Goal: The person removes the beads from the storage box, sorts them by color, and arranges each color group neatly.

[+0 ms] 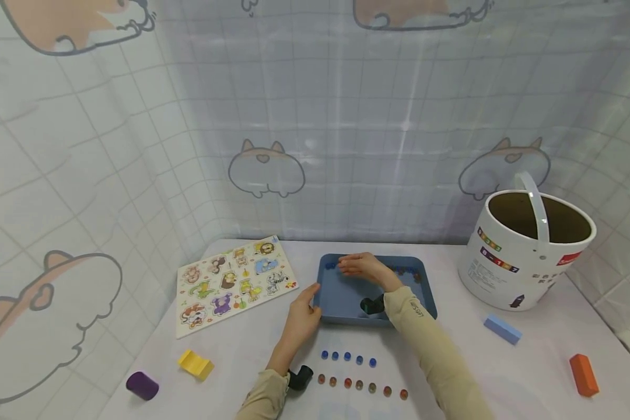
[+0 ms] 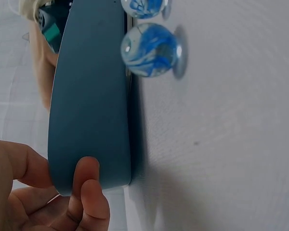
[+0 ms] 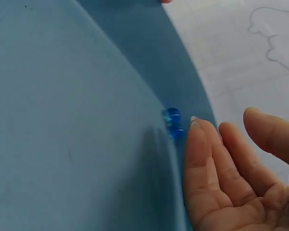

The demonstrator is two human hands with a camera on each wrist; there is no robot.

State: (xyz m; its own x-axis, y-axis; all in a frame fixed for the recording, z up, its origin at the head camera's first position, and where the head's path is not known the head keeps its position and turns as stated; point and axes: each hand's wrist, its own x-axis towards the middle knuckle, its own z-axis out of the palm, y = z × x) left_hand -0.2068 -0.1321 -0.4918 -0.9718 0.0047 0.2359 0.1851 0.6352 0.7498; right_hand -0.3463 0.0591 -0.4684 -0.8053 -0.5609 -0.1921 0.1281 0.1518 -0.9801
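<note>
Blue plastic tray (image 1: 341,303) near the middle of the table (image 1: 535,373), its long sides running parallel to the front edge. Left hand (image 1: 300,319) holds the tray's front left corner, thumb and fingers curled round the rim; the left wrist view shows the thumb (image 2: 89,192) lying against the tray's outer wall. Right hand (image 1: 364,267) reaches over the tray toward its back left corner, fingers (image 3: 207,163) spread and loosely extended, holding nothing. In the right wrist view a small clear blue marble (image 3: 172,117) lies in that corner against the wall, just beside the fingertips and apart from them. More marbles, too small to count, lie along the tray's back wall.

Between the tray and the front edge of the table: a row of blue marbles (image 1: 347,357), and nearer the edge a row of brown marbles (image 1: 360,386).

Also on the table: an animal puzzle board (image 1: 231,283) toward the left edge, a yellow block (image 1: 195,364), a purple cylinder (image 1: 142,385), a white bucket (image 1: 525,251) at the right back, a light blue block (image 1: 502,329) and an orange block (image 1: 584,374).

Risk, as judged: the marble sits tight in a rounded corner, so a fingertip may push it along the wall rather than lift it. Any tilt from the left hand would send the loose marbles rolling, and a dropped marble could scatter the two rows.
</note>
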